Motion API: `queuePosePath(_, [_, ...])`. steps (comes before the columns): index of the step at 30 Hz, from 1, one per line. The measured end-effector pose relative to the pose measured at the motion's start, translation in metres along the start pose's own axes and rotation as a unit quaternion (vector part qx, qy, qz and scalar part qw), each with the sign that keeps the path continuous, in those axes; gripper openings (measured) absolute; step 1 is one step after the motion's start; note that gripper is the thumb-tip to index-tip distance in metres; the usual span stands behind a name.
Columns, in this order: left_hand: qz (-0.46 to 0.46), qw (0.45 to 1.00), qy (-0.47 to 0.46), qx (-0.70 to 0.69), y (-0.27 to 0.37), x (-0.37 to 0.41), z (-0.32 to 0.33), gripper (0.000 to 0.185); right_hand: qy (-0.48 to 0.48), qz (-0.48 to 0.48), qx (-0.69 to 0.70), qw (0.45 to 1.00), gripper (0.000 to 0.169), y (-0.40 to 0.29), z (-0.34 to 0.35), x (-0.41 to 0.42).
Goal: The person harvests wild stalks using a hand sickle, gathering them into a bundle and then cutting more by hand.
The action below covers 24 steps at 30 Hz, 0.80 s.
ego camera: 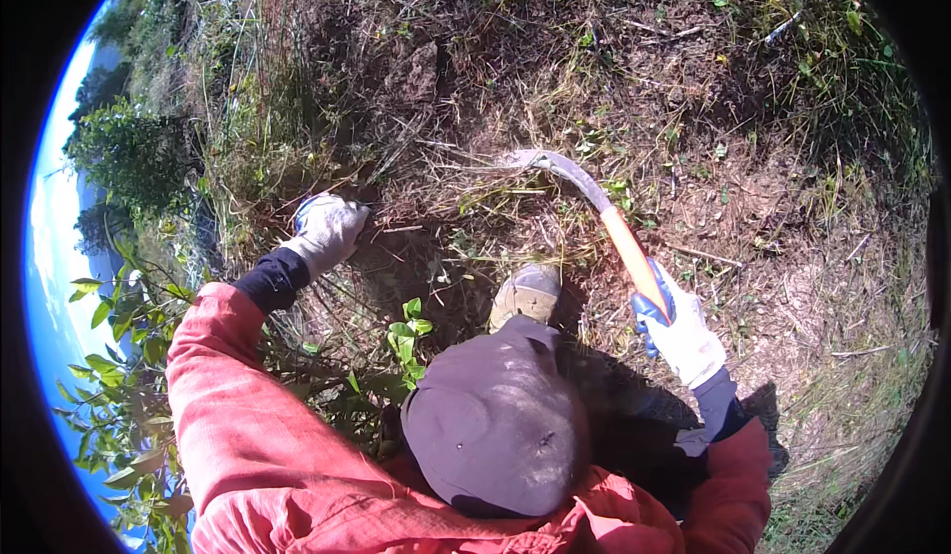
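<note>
My right hand, in a white glove with blue on its grip side, is closed around the orange handle of a sickle. The curved metal blade reaches up and to the left, its tip among loose dry grass on the slope. My left hand, also gloved, is low against the weeds at the left with its fingers curled. Dry stems lie close around that fist; whether any are gripped inside it is hidden.
A boot stands on the soil just beyond my dark cap. A leafy green sprig rises beside the cap, and a leafy shrub is at the lower left. Taller grass grows at the upper right; twigs litter the ground.
</note>
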<state>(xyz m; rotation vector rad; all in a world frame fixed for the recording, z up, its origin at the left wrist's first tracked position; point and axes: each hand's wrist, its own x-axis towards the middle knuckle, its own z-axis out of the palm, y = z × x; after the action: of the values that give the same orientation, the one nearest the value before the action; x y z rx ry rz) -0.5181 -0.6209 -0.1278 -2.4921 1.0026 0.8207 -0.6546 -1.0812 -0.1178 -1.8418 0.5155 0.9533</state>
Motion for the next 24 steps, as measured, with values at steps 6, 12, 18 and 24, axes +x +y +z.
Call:
queuePosePath(6, [-0.008, 0.999, 0.038, 0.006, 0.000, -0.016, 0.024, 0.025, 0.059, -0.013, 0.109, 0.992, 0.054, 0.019, -0.019, -0.022])
queuePosePath(12, [-0.080, 0.996, -0.044, 0.013, 0.027, -0.002, -0.050, 0.049, 0.132, -0.261, -0.109, 0.950, 0.055, -0.059, 0.044, 0.068])
queuePosePath(18, [-0.092, 0.985, 0.102, 0.103, 0.035, 0.030, -0.101, 0.092, 0.050, -0.218, -0.233, 0.947, 0.060, -0.050, 0.082, 0.071])
queuePosePath(24, [-0.146, 0.967, -0.060, -0.199, 0.038, 0.110, -0.059, 0.114, 0.097, -0.279, -0.155, 0.943, 0.060, -0.001, 0.059, 0.064])
